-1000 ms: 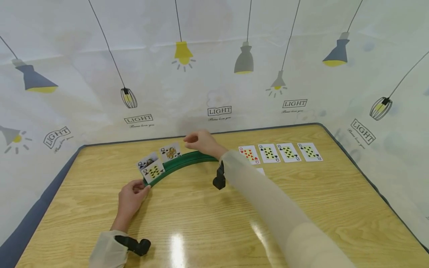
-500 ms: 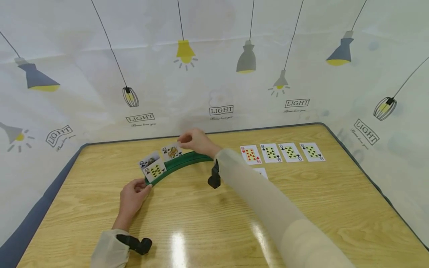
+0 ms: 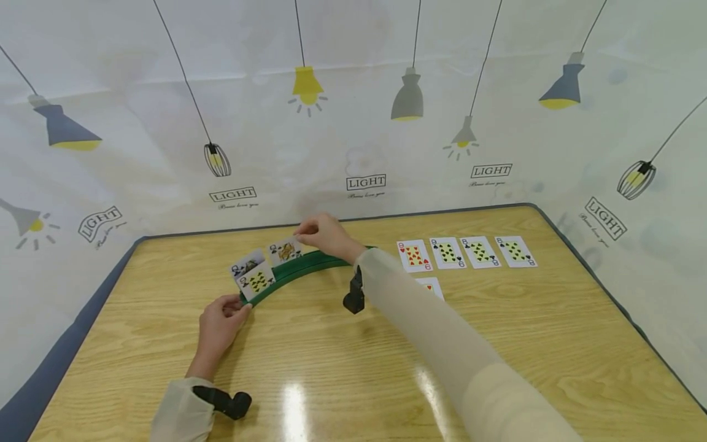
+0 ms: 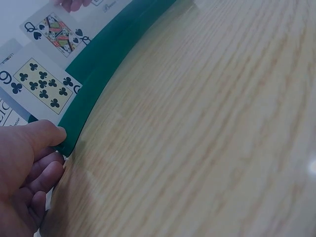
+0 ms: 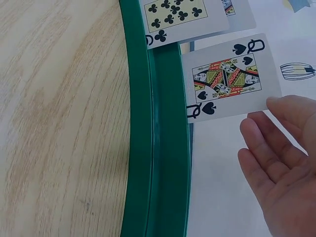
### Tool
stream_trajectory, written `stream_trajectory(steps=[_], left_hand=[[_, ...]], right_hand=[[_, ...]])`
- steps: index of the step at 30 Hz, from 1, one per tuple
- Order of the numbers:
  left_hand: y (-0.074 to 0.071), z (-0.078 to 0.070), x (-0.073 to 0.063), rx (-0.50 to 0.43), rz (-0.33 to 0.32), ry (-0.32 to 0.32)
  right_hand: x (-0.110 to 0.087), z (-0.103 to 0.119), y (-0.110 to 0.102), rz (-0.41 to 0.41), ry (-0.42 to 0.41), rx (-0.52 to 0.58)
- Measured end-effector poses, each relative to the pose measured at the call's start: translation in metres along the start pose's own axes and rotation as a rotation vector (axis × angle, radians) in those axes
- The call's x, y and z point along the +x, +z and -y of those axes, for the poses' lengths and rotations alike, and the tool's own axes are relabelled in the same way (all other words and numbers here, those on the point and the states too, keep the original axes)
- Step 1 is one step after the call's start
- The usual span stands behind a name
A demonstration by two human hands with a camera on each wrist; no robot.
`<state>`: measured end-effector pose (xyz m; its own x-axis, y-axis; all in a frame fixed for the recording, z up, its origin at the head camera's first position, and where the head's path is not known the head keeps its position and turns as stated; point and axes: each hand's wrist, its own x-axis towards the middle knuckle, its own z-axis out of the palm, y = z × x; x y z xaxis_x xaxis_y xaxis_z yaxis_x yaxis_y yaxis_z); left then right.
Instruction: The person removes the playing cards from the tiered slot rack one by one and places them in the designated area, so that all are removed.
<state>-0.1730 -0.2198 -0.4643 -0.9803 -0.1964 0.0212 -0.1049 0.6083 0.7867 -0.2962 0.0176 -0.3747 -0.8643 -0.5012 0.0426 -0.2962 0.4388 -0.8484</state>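
A curved green card holder (image 3: 309, 264) stands on the wooden table, its left end pinched between the thumb and fingers of my left hand (image 3: 218, 328). A nine of clubs (image 3: 257, 282) leans in the front slot at that end, with a queen card (image 3: 244, 264) mostly hidden behind it. Just to the right, a queen of spades (image 5: 224, 81) sits in the rear slot. My right hand (image 3: 331, 236) holds this queen by its upper right corner, the thumb on its face and fingers behind, as the right wrist view shows.
Right of the holder lie a nine of hearts (image 3: 414, 255), a nine of spades (image 3: 448, 253) and two black eights (image 3: 515, 252) in a row. Below them, a red card (image 3: 433, 287) is partly covered by my right sleeve (image 3: 436, 331). A lamp-patterned sheet (image 3: 353, 123) walls the table's back.
My right hand has moved left from beside the queen of spades and now pinches its corner. The left hand keeps its grip on the holder's end.
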Motion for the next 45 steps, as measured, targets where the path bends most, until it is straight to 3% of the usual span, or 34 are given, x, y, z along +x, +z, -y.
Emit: stream_trajectory(steps=[19, 29, 45], left_hand=[[0.002, 0.002, 0.001, -0.007, 0.021, -0.021], [0.003, 0.000, 0.000, -0.001, 0.018, -0.012], [0.002, 0.001, 0.001, 0.005, 0.011, -0.019]], right_hand=[[-0.023, -0.009, -0.028, -0.050, -0.058, -0.010], [-0.052, -0.021, -0.061, -0.085, -0.058, -0.089], [-0.094, -0.048, -0.119, -0.163, 0.029, -0.166]])
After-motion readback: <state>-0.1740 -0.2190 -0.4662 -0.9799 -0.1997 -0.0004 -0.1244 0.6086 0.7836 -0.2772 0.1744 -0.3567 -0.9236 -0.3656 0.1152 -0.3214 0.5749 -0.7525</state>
